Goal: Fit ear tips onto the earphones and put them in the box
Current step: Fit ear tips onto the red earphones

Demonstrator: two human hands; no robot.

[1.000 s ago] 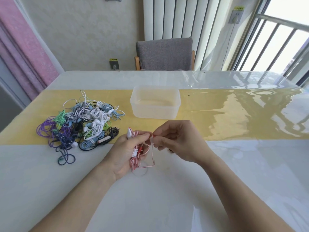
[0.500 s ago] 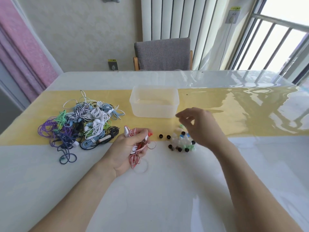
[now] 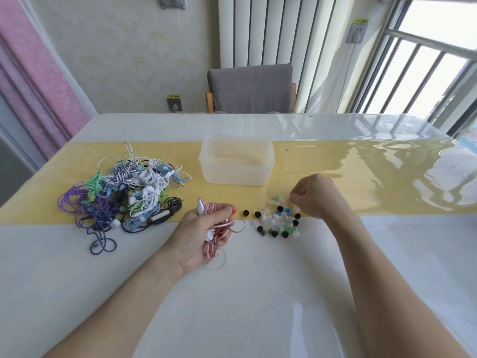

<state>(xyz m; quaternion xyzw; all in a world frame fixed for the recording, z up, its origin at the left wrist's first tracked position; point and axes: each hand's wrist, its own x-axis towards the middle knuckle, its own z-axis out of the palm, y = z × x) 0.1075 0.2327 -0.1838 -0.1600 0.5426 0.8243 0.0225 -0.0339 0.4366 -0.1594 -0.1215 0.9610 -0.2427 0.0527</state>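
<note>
The red-and-white earphones (image 3: 213,228) were gripped bundled in the left hand (image 3: 201,233), earbud exposed for fitting; at 3 o'clock, the right hand (image 3: 316,196), fingers curled, was lowered onto the ear tips (image 3: 277,219); whether one was pinched could not be told.

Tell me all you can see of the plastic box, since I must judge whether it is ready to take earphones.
The plastic box is a translucent, whitish, rectangular tub with rounded corners and a slightly flared rim. It has no lid on and stands upright on the yellow strip of the table, beyond the ear tips. It looks empty. Neither hand touches it.
</note>
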